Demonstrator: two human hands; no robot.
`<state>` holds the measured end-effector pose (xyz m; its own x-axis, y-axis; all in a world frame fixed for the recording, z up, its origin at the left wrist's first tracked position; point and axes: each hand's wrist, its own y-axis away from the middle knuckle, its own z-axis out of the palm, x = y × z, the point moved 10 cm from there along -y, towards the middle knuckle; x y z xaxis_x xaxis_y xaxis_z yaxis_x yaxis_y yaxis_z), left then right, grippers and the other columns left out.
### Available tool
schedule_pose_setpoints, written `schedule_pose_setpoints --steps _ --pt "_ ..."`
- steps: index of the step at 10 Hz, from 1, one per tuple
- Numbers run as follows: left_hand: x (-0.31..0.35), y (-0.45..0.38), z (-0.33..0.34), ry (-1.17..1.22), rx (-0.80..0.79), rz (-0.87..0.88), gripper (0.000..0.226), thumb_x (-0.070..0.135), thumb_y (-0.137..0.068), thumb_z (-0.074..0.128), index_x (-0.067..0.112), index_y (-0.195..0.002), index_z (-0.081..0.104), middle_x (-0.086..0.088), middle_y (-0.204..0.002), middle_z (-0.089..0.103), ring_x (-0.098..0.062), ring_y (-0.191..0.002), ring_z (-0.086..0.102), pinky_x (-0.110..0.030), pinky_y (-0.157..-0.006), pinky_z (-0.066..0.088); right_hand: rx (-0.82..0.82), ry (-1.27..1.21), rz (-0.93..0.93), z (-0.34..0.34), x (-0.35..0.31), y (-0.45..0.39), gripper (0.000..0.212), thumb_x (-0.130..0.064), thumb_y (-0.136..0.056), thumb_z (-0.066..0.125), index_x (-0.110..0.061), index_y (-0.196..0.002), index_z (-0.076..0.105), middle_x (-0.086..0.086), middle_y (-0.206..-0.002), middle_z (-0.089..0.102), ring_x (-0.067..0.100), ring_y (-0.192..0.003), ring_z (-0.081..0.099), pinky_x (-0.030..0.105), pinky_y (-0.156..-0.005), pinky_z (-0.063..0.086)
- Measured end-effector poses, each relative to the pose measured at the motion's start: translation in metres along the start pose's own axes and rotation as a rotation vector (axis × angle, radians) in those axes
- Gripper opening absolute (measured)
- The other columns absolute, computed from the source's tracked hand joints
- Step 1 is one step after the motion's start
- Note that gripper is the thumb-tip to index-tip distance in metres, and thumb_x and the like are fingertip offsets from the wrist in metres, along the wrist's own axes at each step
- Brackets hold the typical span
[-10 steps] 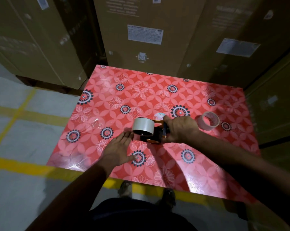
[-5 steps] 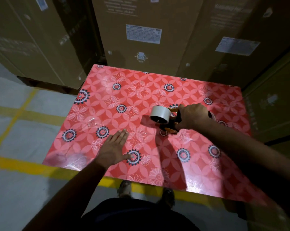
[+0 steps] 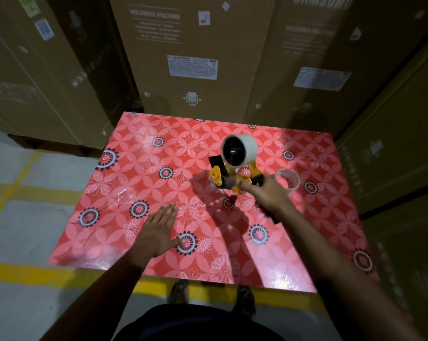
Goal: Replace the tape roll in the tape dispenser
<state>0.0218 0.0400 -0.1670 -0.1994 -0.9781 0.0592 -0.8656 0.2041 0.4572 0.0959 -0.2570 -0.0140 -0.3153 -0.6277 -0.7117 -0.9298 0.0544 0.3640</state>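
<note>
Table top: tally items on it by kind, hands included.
Tape dispenser: 1
Full tape roll, mounted on it: 1
Spent tape core: 1
Hands: 2, left hand, right hand
Total: 5

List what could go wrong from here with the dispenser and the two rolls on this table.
1. The right hand has only its fingertips at the tape dispenser, which carries the white roll on top; it might tip.
2. The nearly spent clear roll sits right beside that hand and could get knocked away.
3. The left hand rests flat on the glossy tablecloth, too far off to steady anything.
</note>
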Motion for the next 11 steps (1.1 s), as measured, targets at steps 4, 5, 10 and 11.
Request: schedule_pose_setpoints --steps 4,5,10,11 --pt "0.002 0.002 -0.006 0.054 0.02 0.002 0.124 0.092 -0.054 -0.002 0.018 -0.153 -0.022 -0.004 -0.162 -0.023 -0.024 -0.149 -0.02 -0.045 -0.116 -0.008 -0.352 -0.856 0.441 0.122 0.081 0.011 0.063 -0.069 -0.09 0.051 -0.007 -0.092 0.06 0.009 -0.058 0.049 0.024 -0.047 0.045 0.028 -0.047 0.038" --pt "0.003 0.0 -0.009 0.04 0.022 0.006 0.127 0.092 -0.054 -0.002 0.017 -0.156 -0.017 -0.004 -0.162 -0.022 -0.022 -0.144 -0.023 -0.043 -0.113 -0.008 -0.406 -0.825 0.45 0.126 0.075 -0.001 0.062 -0.071 -0.089 0.051 -0.01 -0.093 0.061 0.008 -0.062 0.053 0.023 -0.05 0.05 0.028 -0.048 0.04" --pt "0.012 0.005 -0.019 0.119 0.017 -0.022 0.111 0.072 -0.085 0.051 0.015 -0.159 -0.009 -0.007 -0.167 -0.013 -0.028 -0.154 -0.008 -0.05 -0.122 0.003 -0.179 -0.29 0.198 0.101 0.086 -0.024 0.048 -0.051 -0.099 0.055 -0.011 -0.072 0.056 0.004 -0.061 0.048 0.021 -0.057 0.046 0.031 -0.057 0.037" --pt "0.015 0.002 -0.016 0.131 0.019 -0.028 0.107 0.068 -0.088 0.051 0.015 -0.159 -0.009 -0.008 -0.166 -0.016 -0.03 -0.153 -0.012 -0.051 -0.122 0.001 0.011 0.099 -0.026 0.073 0.082 -0.015 0.025 -0.03 -0.099 0.059 -0.01 -0.093 0.073 0.007 -0.086 0.074 0.026 -0.082 0.066 0.032 -0.071 0.046"
